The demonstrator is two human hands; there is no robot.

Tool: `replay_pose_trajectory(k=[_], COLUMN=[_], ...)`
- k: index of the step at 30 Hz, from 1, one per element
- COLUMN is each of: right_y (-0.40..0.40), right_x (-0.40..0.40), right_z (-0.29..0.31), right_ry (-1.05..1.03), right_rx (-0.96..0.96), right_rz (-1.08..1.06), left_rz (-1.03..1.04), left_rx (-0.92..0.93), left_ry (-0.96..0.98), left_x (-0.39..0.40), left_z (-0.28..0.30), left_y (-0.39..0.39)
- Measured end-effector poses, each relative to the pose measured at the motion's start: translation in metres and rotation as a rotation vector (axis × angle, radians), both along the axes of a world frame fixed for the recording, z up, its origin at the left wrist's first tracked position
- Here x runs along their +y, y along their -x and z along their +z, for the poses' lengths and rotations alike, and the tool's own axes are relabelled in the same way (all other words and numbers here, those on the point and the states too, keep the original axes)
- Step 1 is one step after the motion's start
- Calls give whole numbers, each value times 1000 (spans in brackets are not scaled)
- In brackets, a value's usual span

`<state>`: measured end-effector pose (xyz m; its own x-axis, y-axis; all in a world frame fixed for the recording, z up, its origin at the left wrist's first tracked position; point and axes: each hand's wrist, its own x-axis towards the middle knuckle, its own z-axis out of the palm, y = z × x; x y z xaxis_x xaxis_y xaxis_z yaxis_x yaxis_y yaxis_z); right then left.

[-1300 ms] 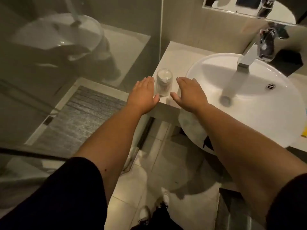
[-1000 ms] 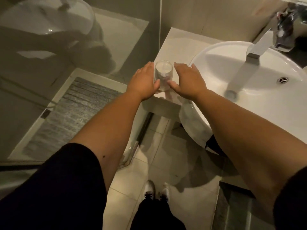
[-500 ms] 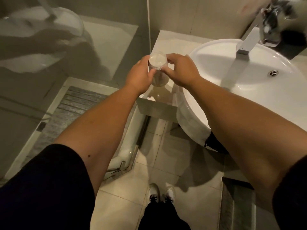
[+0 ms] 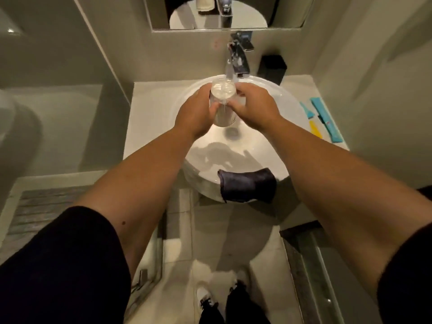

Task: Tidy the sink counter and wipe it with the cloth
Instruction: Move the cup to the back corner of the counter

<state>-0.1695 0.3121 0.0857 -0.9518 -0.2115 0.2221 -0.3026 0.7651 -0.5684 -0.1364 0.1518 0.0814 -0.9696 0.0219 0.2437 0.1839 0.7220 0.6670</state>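
A clear drinking glass (image 4: 222, 106) is held upright over the white round basin (image 4: 278, 157), just under the chrome tap (image 4: 237, 58). My left hand (image 4: 196, 113) grips its left side and my right hand (image 4: 253, 106) grips its right side. A thin stream of water seems to run into the glass. A dark cloth (image 4: 247, 185) hangs folded over the basin's near rim. The pale counter (image 4: 149, 113) runs on both sides of the basin.
Turquoise packets (image 4: 325, 119) and a yellow one (image 4: 315, 129) lie on the counter to the right of the basin. A black box (image 4: 272, 67) stands at the back right by the wall. A mirror (image 4: 224, 12) hangs above. A glass shower screen (image 4: 98, 47) borders the left.
Both hands closed on the glass at the counter's left end, lifted it and carried it right, to over the basin under the tap. The view swung right with them.
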Motion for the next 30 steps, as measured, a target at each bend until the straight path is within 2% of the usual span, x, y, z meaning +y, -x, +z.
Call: replay_pose_trajectory(k=[6, 13, 22, 30], right_y=[12, 57, 120, 180], right_x=[93, 181, 213, 225], right_z=[0, -4, -17, -35], right_ry=[-22, -18, 24, 40], right_rx=[-24, -22, -90, -166], right_rz=[-141, -168, -205, -293], left_rz=[-119, -233, -214, -213], left_rx=[-3, 52, 34, -13], left_ry=[3, 19, 60, -19], left_x=[91, 173, 213, 235], left_z=[-8, -15, -30, -60], left_y=[42, 99, 168, 237])
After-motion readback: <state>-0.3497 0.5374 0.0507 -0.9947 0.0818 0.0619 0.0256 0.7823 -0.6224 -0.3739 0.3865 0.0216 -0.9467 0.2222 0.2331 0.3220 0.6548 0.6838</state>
